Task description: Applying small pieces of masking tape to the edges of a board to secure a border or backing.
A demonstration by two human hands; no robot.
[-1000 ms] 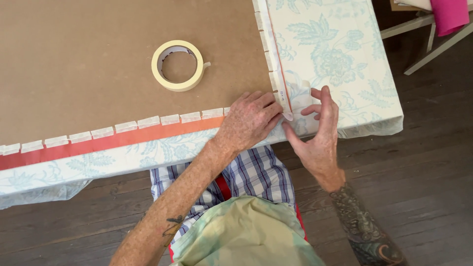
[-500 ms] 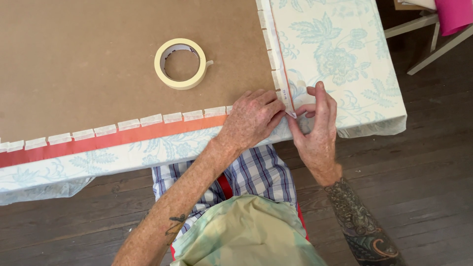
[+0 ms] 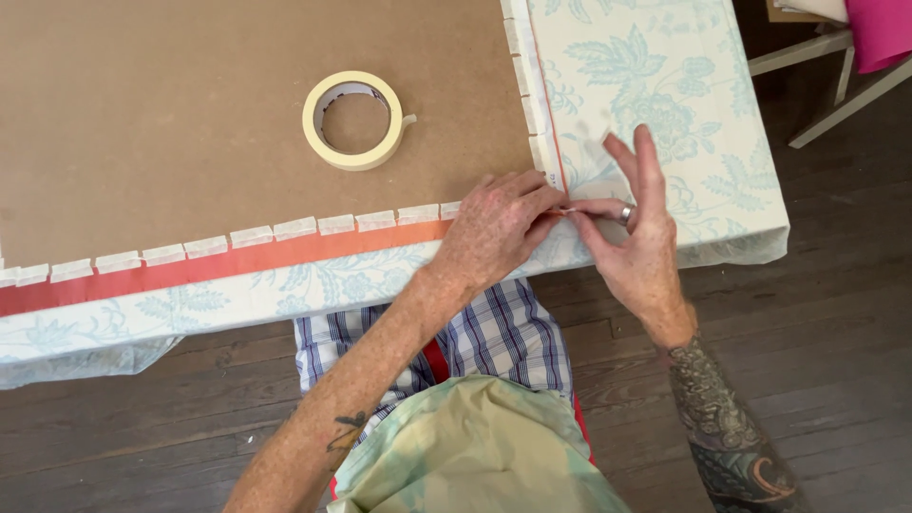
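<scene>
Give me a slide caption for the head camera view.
Both hands, left hand and right hand, pinch floral fabric at the brown board's corner.

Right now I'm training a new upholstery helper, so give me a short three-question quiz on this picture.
1. True or false: the roll of masking tape lies flat on the brown board, apart from both hands.
2. Where do the left hand and right hand meet?
A. at the board's near right corner
B. at the tape roll
C. over the floor
3. Fill in: short pieces of tape hold the floral ____ folded over the board's edges.

Key: 1 true; 2 A; 3 fabric.
</scene>
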